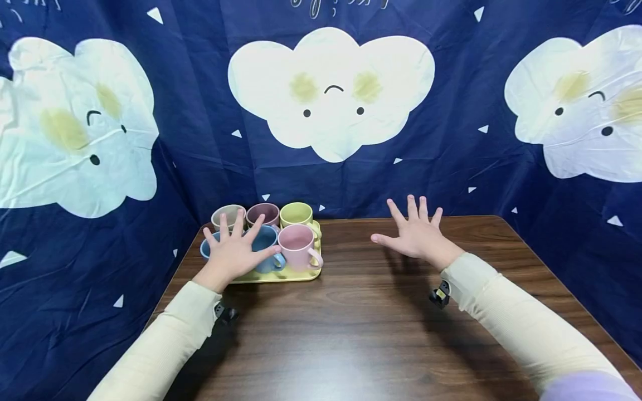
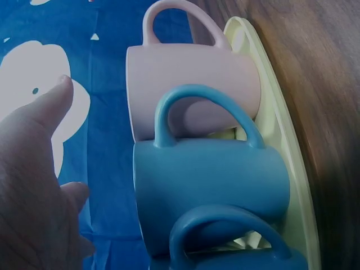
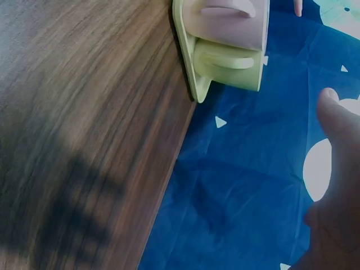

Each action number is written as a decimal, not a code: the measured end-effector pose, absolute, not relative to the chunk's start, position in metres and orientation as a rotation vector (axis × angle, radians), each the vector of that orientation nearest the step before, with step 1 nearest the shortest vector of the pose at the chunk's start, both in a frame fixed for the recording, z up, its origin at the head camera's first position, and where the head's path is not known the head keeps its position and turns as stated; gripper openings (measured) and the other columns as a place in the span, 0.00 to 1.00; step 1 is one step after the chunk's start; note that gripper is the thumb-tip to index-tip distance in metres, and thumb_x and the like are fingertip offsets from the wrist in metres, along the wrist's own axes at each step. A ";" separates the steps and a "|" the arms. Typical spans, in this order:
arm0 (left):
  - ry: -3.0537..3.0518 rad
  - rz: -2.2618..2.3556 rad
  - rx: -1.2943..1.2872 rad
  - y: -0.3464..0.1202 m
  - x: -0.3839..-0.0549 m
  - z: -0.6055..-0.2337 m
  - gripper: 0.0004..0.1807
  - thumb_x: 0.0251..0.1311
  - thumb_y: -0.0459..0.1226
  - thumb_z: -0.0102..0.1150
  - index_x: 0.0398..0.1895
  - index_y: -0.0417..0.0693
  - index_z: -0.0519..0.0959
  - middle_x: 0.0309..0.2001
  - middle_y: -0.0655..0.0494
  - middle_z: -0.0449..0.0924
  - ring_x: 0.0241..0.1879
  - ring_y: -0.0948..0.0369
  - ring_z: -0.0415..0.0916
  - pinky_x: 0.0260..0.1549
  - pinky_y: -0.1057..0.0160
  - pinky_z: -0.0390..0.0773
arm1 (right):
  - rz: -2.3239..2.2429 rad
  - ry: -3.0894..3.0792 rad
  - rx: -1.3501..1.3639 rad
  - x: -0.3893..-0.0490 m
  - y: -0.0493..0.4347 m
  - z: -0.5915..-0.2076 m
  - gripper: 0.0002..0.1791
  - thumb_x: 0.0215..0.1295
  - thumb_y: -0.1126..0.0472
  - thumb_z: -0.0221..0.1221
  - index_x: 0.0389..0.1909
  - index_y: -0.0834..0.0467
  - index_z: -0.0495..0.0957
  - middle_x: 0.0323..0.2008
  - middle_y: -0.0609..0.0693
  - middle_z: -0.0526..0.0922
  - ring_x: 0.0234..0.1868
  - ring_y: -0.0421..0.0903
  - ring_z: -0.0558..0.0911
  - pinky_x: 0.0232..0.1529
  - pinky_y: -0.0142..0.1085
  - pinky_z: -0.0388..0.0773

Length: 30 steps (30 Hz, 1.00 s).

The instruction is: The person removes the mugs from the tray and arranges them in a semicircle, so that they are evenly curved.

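Observation:
My left hand (image 1: 232, 257) hovers with spread fingers over the left part of a pale yellow tray (image 1: 296, 277) of mugs. In the tray's front row are a pink mug (image 1: 297, 253), a blue mug (image 2: 214, 185) and another blue mug (image 1: 205, 249), largely hidden by that hand. Behind them stand a yellow-green mug (image 1: 295, 214), a mauve mug (image 1: 263, 211) and an off-white mug (image 1: 227, 212). Well to the right of the tray, my right hand (image 1: 417, 238) is held above the table, fingers spread and holding nothing.
The brown wood-grain table (image 1: 351, 312) carries the tray at its back left. Dark blue cloth (image 1: 210, 111) with clouds and small triangles hangs behind and on both sides. A small black camera (image 1: 440, 295) sits at the right wrist, another (image 1: 225, 313) at the left.

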<state>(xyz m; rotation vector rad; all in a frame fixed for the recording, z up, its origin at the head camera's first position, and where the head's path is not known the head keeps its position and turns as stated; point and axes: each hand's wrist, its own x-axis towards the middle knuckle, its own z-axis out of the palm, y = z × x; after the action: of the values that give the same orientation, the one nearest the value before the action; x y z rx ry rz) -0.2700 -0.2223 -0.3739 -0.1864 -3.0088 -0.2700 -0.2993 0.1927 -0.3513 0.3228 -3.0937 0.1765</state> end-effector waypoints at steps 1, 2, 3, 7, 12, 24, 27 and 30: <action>-3.005 -0.273 -0.186 -0.223 -0.270 -0.374 0.57 0.55 0.79 0.42 0.82 0.61 0.48 0.81 0.36 0.32 0.75 0.32 0.15 0.59 0.22 0.16 | 0.185 -3.092 0.328 -0.299 0.192 -0.351 0.65 0.51 0.10 0.36 0.83 0.44 0.36 0.79 0.71 0.34 0.77 0.72 0.29 0.64 0.77 0.24; -2.999 -0.275 -0.187 -0.224 -0.270 -0.374 0.57 0.55 0.79 0.42 0.82 0.60 0.48 0.81 0.36 0.32 0.75 0.32 0.15 0.59 0.22 0.16 | 0.191 -3.088 0.332 -0.300 0.191 -0.351 0.65 0.52 0.10 0.36 0.83 0.45 0.36 0.79 0.71 0.34 0.77 0.72 0.29 0.64 0.77 0.24; -2.994 -0.280 -0.188 -0.225 -0.270 -0.375 0.57 0.55 0.79 0.43 0.82 0.60 0.48 0.81 0.36 0.33 0.75 0.32 0.16 0.59 0.22 0.17 | 0.201 -3.083 0.339 -0.300 0.190 -0.350 0.64 0.53 0.11 0.37 0.83 0.45 0.37 0.79 0.71 0.34 0.77 0.72 0.29 0.64 0.77 0.25; -2.931 -0.293 -0.180 -0.238 -0.269 -0.377 0.58 0.55 0.77 0.47 0.82 0.58 0.50 0.80 0.34 0.35 0.76 0.32 0.20 0.62 0.22 0.21 | 0.307 -3.025 0.380 -0.302 0.183 -0.351 0.61 0.57 0.15 0.44 0.83 0.48 0.42 0.79 0.69 0.40 0.78 0.70 0.34 0.67 0.75 0.33; -2.821 -0.300 -0.127 -0.263 -0.268 -0.384 0.59 0.53 0.77 0.51 0.81 0.54 0.54 0.79 0.32 0.41 0.77 0.30 0.32 0.64 0.22 0.29 | 0.540 -2.881 0.456 -0.305 0.166 -0.357 0.56 0.63 0.23 0.51 0.80 0.56 0.53 0.76 0.67 0.56 0.77 0.69 0.49 0.73 0.65 0.48; -2.645 -0.506 -0.022 -0.311 -0.256 -0.425 0.60 0.55 0.69 0.62 0.80 0.44 0.51 0.75 0.25 0.50 0.74 0.29 0.45 0.65 0.25 0.48 | 1.060 -2.651 0.471 -0.305 0.107 -0.400 0.40 0.69 0.35 0.57 0.73 0.56 0.67 0.68 0.59 0.73 0.70 0.58 0.71 0.69 0.53 0.66; -2.644 -0.523 0.005 -0.315 -0.254 -0.436 0.63 0.54 0.68 0.63 0.80 0.40 0.49 0.74 0.25 0.51 0.73 0.28 0.48 0.65 0.24 0.49 | 1.180 -2.564 0.448 -0.305 0.092 -0.419 0.36 0.69 0.40 0.59 0.69 0.57 0.71 0.63 0.60 0.78 0.66 0.57 0.75 0.66 0.53 0.69; -2.652 -0.538 0.034 -0.318 -0.253 -0.445 0.65 0.53 0.69 0.63 0.81 0.38 0.45 0.74 0.25 0.51 0.73 0.29 0.49 0.65 0.24 0.48 | 1.312 -2.474 0.412 -0.305 0.077 -0.438 0.30 0.69 0.45 0.62 0.65 0.58 0.75 0.59 0.61 0.81 0.61 0.58 0.78 0.62 0.52 0.73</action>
<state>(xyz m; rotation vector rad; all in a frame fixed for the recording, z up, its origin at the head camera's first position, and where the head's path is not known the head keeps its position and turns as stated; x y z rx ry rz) -0.2529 -0.3181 -0.4454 0.0343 -2.6515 -0.5375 -0.3047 0.0774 -0.4378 0.4123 -2.4737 1.3121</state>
